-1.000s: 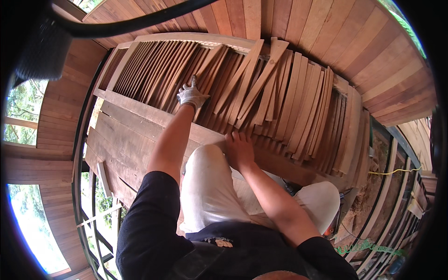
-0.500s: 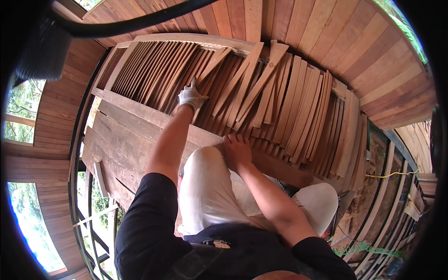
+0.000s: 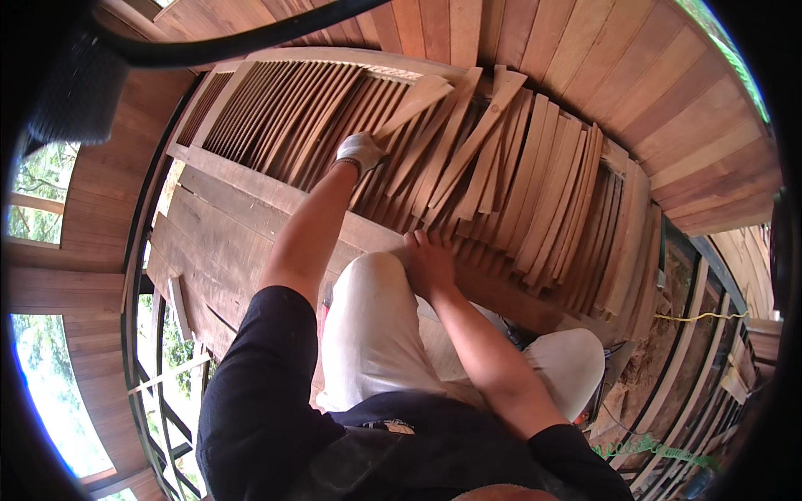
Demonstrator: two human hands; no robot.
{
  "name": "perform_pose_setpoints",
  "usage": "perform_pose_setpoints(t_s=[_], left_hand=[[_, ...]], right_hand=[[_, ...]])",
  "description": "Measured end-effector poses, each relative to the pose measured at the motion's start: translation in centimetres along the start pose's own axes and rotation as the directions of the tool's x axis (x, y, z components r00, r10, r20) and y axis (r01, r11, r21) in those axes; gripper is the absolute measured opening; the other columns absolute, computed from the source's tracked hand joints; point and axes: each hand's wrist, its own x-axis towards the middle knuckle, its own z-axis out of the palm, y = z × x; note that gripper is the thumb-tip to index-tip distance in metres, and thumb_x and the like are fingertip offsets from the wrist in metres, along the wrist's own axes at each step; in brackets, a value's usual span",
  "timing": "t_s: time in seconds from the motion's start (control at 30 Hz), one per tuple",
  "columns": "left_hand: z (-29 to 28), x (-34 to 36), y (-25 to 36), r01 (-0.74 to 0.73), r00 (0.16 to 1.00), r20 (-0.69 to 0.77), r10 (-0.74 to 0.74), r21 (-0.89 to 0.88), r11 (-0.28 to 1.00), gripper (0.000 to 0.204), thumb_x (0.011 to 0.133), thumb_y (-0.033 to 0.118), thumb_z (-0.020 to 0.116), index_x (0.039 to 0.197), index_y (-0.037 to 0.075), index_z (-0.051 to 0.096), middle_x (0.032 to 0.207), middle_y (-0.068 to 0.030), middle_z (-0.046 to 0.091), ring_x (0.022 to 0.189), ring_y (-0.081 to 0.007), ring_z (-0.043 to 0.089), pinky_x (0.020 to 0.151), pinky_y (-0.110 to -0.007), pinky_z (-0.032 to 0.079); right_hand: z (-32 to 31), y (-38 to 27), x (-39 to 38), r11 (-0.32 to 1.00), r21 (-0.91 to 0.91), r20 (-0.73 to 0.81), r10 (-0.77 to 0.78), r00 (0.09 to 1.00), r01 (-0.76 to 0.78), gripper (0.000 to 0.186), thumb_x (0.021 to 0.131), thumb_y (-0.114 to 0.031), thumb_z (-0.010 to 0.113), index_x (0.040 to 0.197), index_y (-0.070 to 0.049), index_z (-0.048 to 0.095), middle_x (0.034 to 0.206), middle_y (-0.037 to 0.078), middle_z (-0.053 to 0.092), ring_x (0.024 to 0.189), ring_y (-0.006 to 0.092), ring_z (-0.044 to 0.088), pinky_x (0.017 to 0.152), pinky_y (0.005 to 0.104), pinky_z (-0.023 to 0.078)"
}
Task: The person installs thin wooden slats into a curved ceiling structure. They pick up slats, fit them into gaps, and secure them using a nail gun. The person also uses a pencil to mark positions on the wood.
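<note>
Wearing a pale glove, my left hand (image 3: 361, 150) is closed round the near end of a loose wooden slat (image 3: 413, 106). The slat slants up to the right, its far end tilted above the other slats. Below it lies a louvred wooden shutter (image 3: 276, 185), its frame filled with rows of thin slats (image 3: 276, 117). My bare right hand (image 3: 430, 263) rests on the shutter's near rail, fingers slightly apart and holding nothing. Several loose slats (image 3: 522, 184) lie crosswise and side by side over the shutter's middle and right part.
My knees in pale trousers (image 3: 376, 334) press close to the shutter's near side. Wide planks (image 3: 225, 234) lie at the left. A plank wall (image 3: 585, 58) curves behind the shutter. A yellow cord (image 3: 702, 316) and long boards are at the right.
My left hand has gone from touching the slats with a finger stretched out to gripping one slat. That slat has shifted right and risen at its far end. My right hand has barely moved.
</note>
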Motion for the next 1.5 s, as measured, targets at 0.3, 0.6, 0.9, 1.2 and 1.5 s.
perform_pose_setpoints(t_s=[0.3,0.6,0.9,1.2,1.5], left_hand=[[-4.3,-11.2,11.8,-0.466,0.873,0.125,0.472,-0.077,0.882,0.058,0.080,0.047,0.079,0.126,0.013,0.068,0.105,-0.0181,0.075,0.100,-0.0364,0.071,0.091,-0.044,0.055],[2.2,0.2,11.4,-0.256,0.965,-0.011,0.261,-0.248,0.934,0.078,0.070,0.049,0.090,0.127,0.002,0.067,0.119,-0.0230,0.072,0.114,-0.0380,0.068,0.098,-0.041,0.052],[0.5,-6.4,10.4,-0.279,0.899,-0.403,0.170,-0.230,0.932,0.075,0.078,0.046,0.085,0.136,0.008,0.058,0.132,-0.0229,0.061,0.125,-0.0412,0.057,0.107,-0.047,0.047],[3.1,-12.8,-9.3,0.422,0.549,-0.415,-0.725,-0.611,0.669,0.122,0.072,0.056,0.086,0.162,0.006,0.021,0.162,-0.0280,0.029,0.153,-0.0406,0.023,0.126,-0.050,0.021],[5.8,-6.7,-19.1,0.110,0.411,0.040,-0.911,-0.994,0.006,0.098,0.088,0.056,0.075,0.154,-0.006,0.038,0.146,-0.0238,0.057,0.126,-0.0347,0.062,0.104,-0.041,0.050]], right_hand=[[-0.8,1.2,-0.5,0.998,0.064,-0.079,-0.018,0.997,0.023,0.042,0.088,-0.025,0.066,0.126,-0.009,0.057,0.122,0.009,0.060,0.118,0.0328,0.055,0.101,0.0499,0.044],[-1.5,0.1,0.1,0.999,0.045,0.065,-0.004,0.998,0.001,0.049,0.086,-0.029,0.071,0.129,-0.010,0.055,0.127,0.010,0.059,0.125,0.0322,0.053,0.105,0.0504,0.043],[-1.2,0.1,0.1,0.999,-0.036,0.000,-0.029,1.000,0.029,0.042,0.087,-0.027,0.068,0.124,-0.009,0.057,0.122,0.011,0.061,0.117,0.0342,0.057,0.098,0.0508,0.045],[0.7,2.2,0.4,0.998,-0.057,-0.030,-0.043,0.999,0.042,0.036,0.092,-0.018,0.060,0.127,-0.011,0.058,0.124,0.005,0.061,0.118,0.0290,0.057,0.098,0.0488,0.045],[-0.8,1.2,0.6,0.996,0.011,0.019,-0.084,0.996,0.084,0.056,0.076,-0.017,0.078,0.128,-0.009,0.059,0.124,0.008,0.063,0.118,0.0314,0.058,0.097,0.0477,0.047]])
